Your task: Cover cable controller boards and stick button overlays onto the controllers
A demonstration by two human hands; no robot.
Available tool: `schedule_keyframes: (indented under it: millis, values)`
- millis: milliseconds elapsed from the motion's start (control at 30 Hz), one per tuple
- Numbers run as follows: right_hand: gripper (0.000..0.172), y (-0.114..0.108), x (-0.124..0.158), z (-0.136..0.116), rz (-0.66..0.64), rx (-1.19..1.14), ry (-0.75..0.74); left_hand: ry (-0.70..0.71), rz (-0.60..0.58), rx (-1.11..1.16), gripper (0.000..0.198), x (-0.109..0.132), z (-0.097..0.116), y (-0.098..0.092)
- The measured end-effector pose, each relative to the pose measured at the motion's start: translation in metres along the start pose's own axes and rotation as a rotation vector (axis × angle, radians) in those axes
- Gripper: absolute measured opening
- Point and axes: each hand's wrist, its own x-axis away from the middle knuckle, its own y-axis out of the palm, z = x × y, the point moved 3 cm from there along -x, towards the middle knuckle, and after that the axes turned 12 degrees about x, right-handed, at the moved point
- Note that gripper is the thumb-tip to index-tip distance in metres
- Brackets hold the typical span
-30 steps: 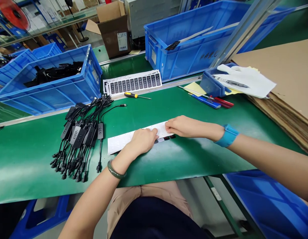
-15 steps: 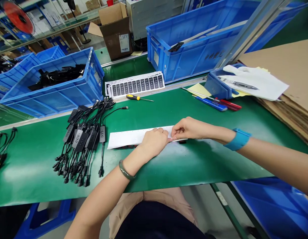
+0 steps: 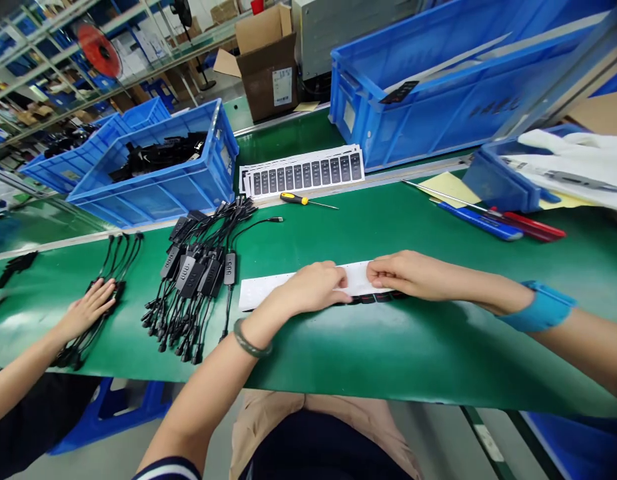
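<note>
White strip: it lies lengthwise on the green bench point(image 3: 368, 363), in front of the person; along its near edge a row of dark pieces point(image 3: 373, 299) is showing.
Left hand: this hand point(image 3: 313, 288) rests over the white strip point(image 3: 266, 289), with the thumb and the fingers apart.
Right hand: this hand point(image 3: 408, 275) touches the strip with curled fingers, just beside the left one; if they pinch it, I cannot tell.
Black cables: a pile point(image 3: 193, 273) with small boxes lies to the left of the strip.
Screwdriver: a yellow and black one point(image 3: 294, 199) lies beyond the strip, near the printed sheets point(image 3: 308, 173).
Co-worker: one hand point(image 3: 91, 305) is on other black cables point(image 3: 121, 257), at far left.
</note>
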Motion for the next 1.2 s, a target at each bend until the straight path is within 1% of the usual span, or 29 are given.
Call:
schedule_keyframes:
  millis: [100, 200, 300, 367, 433, 500, 667, 767, 867, 933, 1033, 1133, 1200]
  values:
    - [0.030, -0.002, 0.000, -0.001, -0.025, -0.017, -0.029, -0.055, 0.005, -0.022, 0.019, 0.026, -0.020, -0.008]
    - [0.030, -0.003, 0.000, -0.002, -0.045, -0.006, -0.038, -0.133, 0.037, -0.064, 0.019, 0.036, -0.032, -0.004]
    - [0.029, -0.002, -0.001, -0.002, -0.051, 0.032, -0.015, -0.178, 0.072, -0.090, 0.027, 0.038, -0.035, 0.000]
    - [0.029, -0.001, -0.001, -0.001, -0.053, 0.051, 0.002, -0.147, 0.059, -0.071, 0.028, 0.041, -0.034, -0.001]
    - [0.028, -0.001, -0.002, -0.001, -0.057, 0.055, 0.006, -0.089, 0.027, -0.043, 0.026, 0.044, -0.032, -0.002]
    - [0.028, 0.000, -0.003, 0.000, -0.065, 0.056, -0.002, -0.065, 0.009, -0.039, 0.022, 0.047, -0.033, -0.001]
    - [0.031, -0.003, -0.004, 0.001, -0.102, 0.068, 0.023, -0.155, 0.040, -0.093, 0.023, 0.042, -0.035, 0.008]
    - [0.029, -0.006, -0.010, -0.009, -0.087, 0.069, 0.018, -0.180, 0.037, -0.100, 0.024, 0.035, -0.035, 0.013]
    - [0.026, -0.007, -0.022, -0.026, -0.032, 0.097, -0.029, -0.181, 0.027, -0.086, 0.024, 0.034, -0.035, 0.007]
    - [0.027, -0.007, -0.031, -0.033, -0.038, 0.131, -0.027, -0.162, 0.009, -0.059, 0.022, 0.041, -0.037, -0.002]
    - [0.026, -0.006, -0.039, -0.035, -0.072, 0.134, -0.013, -0.127, -0.033, -0.006, 0.012, 0.059, -0.043, -0.014]
    - [0.026, -0.007, -0.042, -0.030, -0.112, 0.082, -0.042, -0.187, -0.009, 0.018, 0.009, 0.075, -0.056, -0.014]
    - [0.027, -0.007, -0.044, -0.028, -0.154, 0.062, -0.058, -0.260, 0.045, 0.020, 0.016, 0.080, -0.063, -0.009]
